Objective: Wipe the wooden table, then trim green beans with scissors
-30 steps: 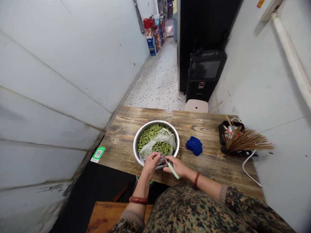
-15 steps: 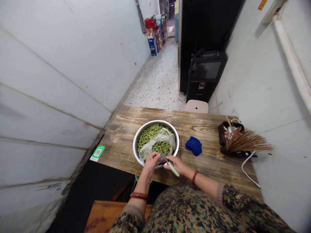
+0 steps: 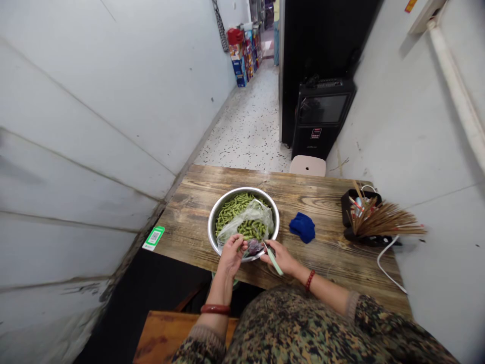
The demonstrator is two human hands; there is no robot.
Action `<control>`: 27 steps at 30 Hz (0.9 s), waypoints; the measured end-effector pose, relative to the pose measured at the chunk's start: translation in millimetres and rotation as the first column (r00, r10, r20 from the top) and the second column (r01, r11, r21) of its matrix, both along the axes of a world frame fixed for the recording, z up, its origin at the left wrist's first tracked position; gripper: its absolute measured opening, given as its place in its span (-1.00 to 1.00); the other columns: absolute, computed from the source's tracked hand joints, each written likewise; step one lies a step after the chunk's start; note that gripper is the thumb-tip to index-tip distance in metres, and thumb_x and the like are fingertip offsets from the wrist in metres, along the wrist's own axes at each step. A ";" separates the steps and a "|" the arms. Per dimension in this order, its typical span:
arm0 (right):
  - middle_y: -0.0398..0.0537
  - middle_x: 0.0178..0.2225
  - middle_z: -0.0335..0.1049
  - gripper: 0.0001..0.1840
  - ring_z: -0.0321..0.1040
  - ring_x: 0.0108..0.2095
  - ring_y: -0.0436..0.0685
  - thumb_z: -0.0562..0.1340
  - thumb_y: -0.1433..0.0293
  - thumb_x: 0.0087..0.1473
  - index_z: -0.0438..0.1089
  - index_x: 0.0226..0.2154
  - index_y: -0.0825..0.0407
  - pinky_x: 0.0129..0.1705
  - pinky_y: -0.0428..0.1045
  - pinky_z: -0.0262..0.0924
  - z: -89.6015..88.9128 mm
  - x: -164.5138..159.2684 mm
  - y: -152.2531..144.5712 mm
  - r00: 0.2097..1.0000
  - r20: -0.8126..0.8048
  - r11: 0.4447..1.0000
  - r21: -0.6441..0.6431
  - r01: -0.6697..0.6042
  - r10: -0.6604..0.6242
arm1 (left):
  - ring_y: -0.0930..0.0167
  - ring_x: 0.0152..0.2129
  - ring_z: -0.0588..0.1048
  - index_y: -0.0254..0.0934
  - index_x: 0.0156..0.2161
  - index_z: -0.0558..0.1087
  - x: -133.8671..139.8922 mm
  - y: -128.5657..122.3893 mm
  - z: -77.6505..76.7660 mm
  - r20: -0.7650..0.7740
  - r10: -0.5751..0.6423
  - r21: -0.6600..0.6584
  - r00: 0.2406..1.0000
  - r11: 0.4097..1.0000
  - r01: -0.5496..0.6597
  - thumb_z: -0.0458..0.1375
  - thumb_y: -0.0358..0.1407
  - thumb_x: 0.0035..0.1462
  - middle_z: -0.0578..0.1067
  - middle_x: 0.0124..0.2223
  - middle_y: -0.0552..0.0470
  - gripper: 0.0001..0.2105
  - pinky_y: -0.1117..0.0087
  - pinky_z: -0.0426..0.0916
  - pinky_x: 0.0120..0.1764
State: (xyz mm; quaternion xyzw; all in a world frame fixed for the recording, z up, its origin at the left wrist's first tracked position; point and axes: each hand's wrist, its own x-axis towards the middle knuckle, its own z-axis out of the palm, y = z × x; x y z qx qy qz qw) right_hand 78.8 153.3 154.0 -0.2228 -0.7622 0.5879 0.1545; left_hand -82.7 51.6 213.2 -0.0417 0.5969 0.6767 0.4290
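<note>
A round metal basin (image 3: pixel 277 222) holds many green bean pods (image 3: pixel 235 206), with a clear plastic bag (image 3: pixel 232 226) lying across them, more pods on its right side. At the basin's near rim, my left hand (image 3: pixel 232 253) is closed in a pinch; whatever is between its fingertips is too small to make out. My right hand (image 3: pixel 283 258) grips a thin tool with a pale green handle (image 3: pixel 276 262); its working end is too small to tell. Between both hands lies a dark purplish bundle (image 3: pixel 253 246), inside the near edge of the basin.
A crumpled blue cloth (image 3: pixel 302 227) lies right of the basin on the wooden table (image 3: pixel 326 202). Farther right are a black box (image 3: pixel 346 210) and a bunch of brown sticks (image 3: pixel 390 220). A pink stool (image 3: pixel 307 166) and black speaker (image 3: pixel 322 119) stand beyond.
My hands have moved apart: the left slightly left and up, the right slightly right with the green-handled tool. More of the purplish bundle shows between them.
</note>
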 end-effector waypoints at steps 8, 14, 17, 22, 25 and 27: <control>-0.01 -0.19 0.31 -0.46 0.30 -0.22 0.13 0.40 0.32 -0.09 0.32 -0.03 0.07 -0.13 0.03 0.23 20.8 0.6 -2.3 0.989 -0.007 0.982 0.119 -0.148 0.150 | 0.57 -0.52 0.46 -0.29 -0.35 0.44 13.1 4.4 15.1 0.008 -0.053 0.036 0.999 0.998 0.053 0.43 -0.34 -0.27 0.47 -0.48 0.12 -0.68 0.57 0.40 -0.39; -0.02 -0.19 0.29 -0.38 0.27 -0.26 0.10 0.41 0.25 -0.09 0.28 0.03 0.03 -0.18 0.02 0.23 23.5 1.5 -2.0 0.980 -0.061 0.972 0.156 -0.176 0.187 | 0.61 -0.62 0.32 -0.33 -0.40 0.44 18.5 3.4 21.4 -0.043 -0.114 0.018 0.993 0.993 0.115 0.45 -0.21 -0.31 0.37 -0.55 0.17 -0.63 0.59 0.24 -0.54; 0.00 -0.18 0.29 -0.35 0.27 -0.27 0.10 0.40 0.24 -0.08 0.26 0.05 0.04 -0.19 0.02 0.23 24.0 2.7 1.1 0.976 -0.077 0.965 0.185 -0.186 0.203 | 0.65 -0.67 0.22 -0.35 -0.38 0.46 19.1 0.9 22.9 -0.072 -0.143 -0.011 0.987 0.990 0.143 0.43 -0.17 -0.28 0.31 -0.59 0.20 -0.63 0.61 0.07 -0.62; -0.01 -0.18 0.29 -0.32 0.26 -0.30 0.08 0.40 0.18 -0.07 0.25 0.08 0.02 -0.21 0.01 0.23 28.0 3.4 6.8 0.970 -0.102 0.955 0.229 -0.192 0.219 | 0.64 -0.69 0.17 -0.35 -0.41 0.46 19.1 -2.8 24.7 -0.119 -0.182 -0.052 0.976 0.983 0.177 0.40 -0.13 -0.26 0.28 -0.63 0.20 -0.64 0.59 -0.04 -0.63; -0.02 -0.19 0.28 -0.32 0.25 -0.33 0.06 0.40 0.15 -0.06 0.26 0.07 0.03 -0.23 -0.01 0.23 30.5 3.0 8.7 0.968 -0.093 0.951 0.228 -0.208 0.233 | 0.63 -0.68 0.16 -0.34 -0.40 0.46 18.1 -3.6 24.9 -0.141 -0.192 -0.077 0.971 0.980 0.182 0.39 -0.13 -0.27 0.28 -0.63 0.20 -0.65 0.58 -0.04 -0.61; -0.02 -0.19 0.28 -0.32 0.25 -0.34 0.06 0.40 0.14 -0.07 0.27 0.06 0.03 -0.24 -0.01 0.22 31.8 2.7 9.3 0.967 -0.091 0.952 0.220 -0.213 0.237 | 0.63 -0.68 0.14 -0.33 -0.40 0.46 17.0 -3.9 24.4 -0.154 -0.198 -0.097 0.968 0.978 0.184 0.38 -0.13 -0.27 0.27 -0.63 0.21 -0.65 0.57 -0.05 -0.61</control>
